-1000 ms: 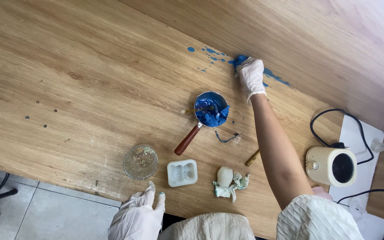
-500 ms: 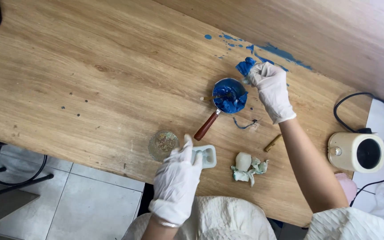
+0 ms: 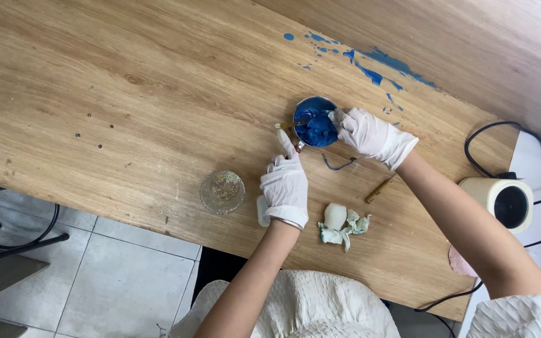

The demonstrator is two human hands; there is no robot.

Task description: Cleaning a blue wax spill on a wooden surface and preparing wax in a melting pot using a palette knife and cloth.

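A small metal pan (image 3: 303,111) full of blue paste stands on the wooden table (image 3: 126,81). My right hand (image 3: 370,134), in a white glove, presses a blue-stained wad (image 3: 318,130) into the pan from the right. My left hand (image 3: 285,181), also gloved, lies over the pan's wooden handle and hides it, with the index finger stretched toward the pan. A thin stick (image 3: 287,125) rests across the pan's left rim.
A round glass dish (image 3: 221,192) and a white mould (image 3: 262,213), half under my left hand, sit near the front edge. Crumpled tissue (image 3: 344,226), a brown stick (image 3: 380,188), a blue wire scrap (image 3: 339,166), blue spills (image 3: 377,62) and a cream round device (image 3: 502,201) with black cables lie to the right.
My right hand has come back from the blue spill with the wad and pushed it into the pan. My left hand has moved up from the table's edge onto the pan's handle.
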